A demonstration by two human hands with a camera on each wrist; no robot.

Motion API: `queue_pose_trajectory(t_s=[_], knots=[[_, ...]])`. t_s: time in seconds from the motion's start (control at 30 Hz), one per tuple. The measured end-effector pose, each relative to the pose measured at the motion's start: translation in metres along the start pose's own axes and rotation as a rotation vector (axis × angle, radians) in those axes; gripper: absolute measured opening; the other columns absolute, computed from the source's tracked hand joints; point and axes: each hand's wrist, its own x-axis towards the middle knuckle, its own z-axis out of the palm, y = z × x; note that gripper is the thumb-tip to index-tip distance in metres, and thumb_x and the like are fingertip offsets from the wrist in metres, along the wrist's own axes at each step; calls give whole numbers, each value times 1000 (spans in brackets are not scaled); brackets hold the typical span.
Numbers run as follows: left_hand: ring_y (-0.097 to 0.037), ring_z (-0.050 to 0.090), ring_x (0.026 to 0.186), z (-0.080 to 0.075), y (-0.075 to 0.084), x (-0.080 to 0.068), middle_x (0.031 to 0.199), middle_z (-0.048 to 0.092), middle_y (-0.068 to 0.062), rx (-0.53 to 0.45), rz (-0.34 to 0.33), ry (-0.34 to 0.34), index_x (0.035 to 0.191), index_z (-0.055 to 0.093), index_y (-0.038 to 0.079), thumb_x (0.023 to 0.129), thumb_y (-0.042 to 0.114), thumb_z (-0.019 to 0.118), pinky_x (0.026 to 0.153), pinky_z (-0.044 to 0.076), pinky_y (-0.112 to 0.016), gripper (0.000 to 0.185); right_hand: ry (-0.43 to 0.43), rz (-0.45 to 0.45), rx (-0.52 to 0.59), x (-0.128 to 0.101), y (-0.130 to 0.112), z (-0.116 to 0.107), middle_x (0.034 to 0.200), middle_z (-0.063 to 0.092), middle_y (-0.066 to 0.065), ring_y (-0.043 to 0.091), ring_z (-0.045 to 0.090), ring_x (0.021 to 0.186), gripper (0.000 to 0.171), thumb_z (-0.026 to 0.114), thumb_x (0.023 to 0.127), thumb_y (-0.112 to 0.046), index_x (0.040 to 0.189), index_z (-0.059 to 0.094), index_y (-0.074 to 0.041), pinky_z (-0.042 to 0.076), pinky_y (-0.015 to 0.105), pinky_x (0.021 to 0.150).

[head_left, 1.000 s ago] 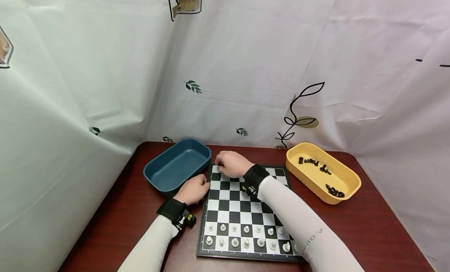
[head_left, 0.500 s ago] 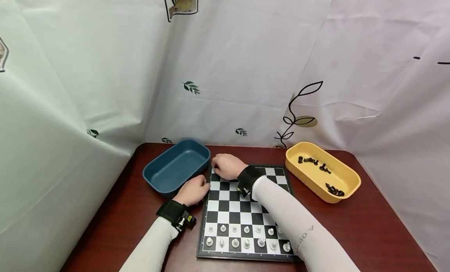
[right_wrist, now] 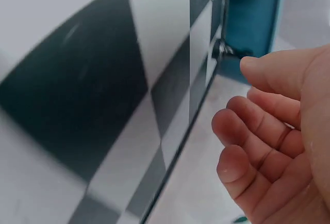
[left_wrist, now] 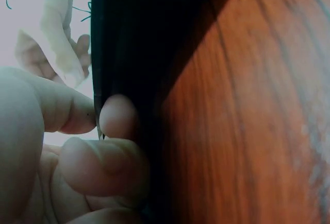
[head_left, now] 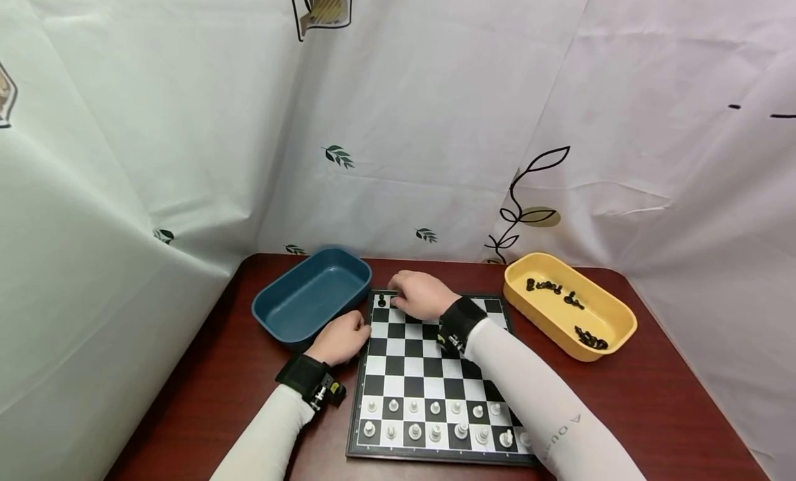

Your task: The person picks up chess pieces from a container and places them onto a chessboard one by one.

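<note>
Loosely curled fingers are what we record for the right hand [head_left: 420,296], which hovers over the far left corner of the chessboard [head_left: 435,377]; the right wrist view shows its palm [right_wrist: 289,147] empty, holding nothing. We note one black chess piece [head_left: 382,301] standing on the corner square just beside that hand, also visible as a small dark shape [right_wrist: 223,50] at the board's edge. We find the left hand [head_left: 340,337] resting on the table [head_left: 653,412] against the board's left edge; in the left wrist view its fingertips [left_wrist: 116,116] press that dark edge, though we cannot tell whether they pinch it. We observe two rows of white pieces [head_left: 435,420] along the near side of the board. A blue tray [head_left: 311,294] sits just left of the board, touching the left hand's knuckles or nearly so. A yellow tray [head_left: 569,305] holding more black pieces [head_left: 591,339] lies to the right, apart from the board.
</note>
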Motion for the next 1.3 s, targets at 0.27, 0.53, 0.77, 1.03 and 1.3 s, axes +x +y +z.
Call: queue_pose_trajectory(t_s=[0.27,0.53,0.77,1.03,1.3], knots=[[-21,58,47,0,-1,-2,62,62,-1,0,3,5,88,58,15,110,28,56,50,46,-37,26,83,64,-20,-35,17,-26,118,76,4,20,71,103,21,74,108,-21,125,79,-10,59,43,93],[-21,57,46,0,0,-2,61,61,-2,0,5,11,88,58,15,110,29,56,50,44,-37,27,202,179,-14,-80,42,-48,111,76,2,20,73,99,18,76,107,-22,120,81,-10,60,46,89],[-21,57,46,2,2,-3,62,61,-2,-4,-1,0,88,57,14,111,28,56,50,44,-37,26,304,253,-21,-127,66,-61,113,77,7,28,73,100,19,75,107,-21,119,81,-7,58,53,90],[-21,58,46,1,3,0,62,61,-1,6,3,6,88,58,15,110,29,56,50,45,-37,26,417,323,-26,-169,89,-77,110,78,10,30,70,95,17,75,106,-17,117,81,-6,56,53,86],[-21,58,47,0,3,1,62,60,-2,8,-13,-1,88,58,15,110,29,56,51,45,-37,27,453,458,2,-202,108,-93,113,79,18,38,73,98,25,73,108,-18,123,79,0,56,60,88]])
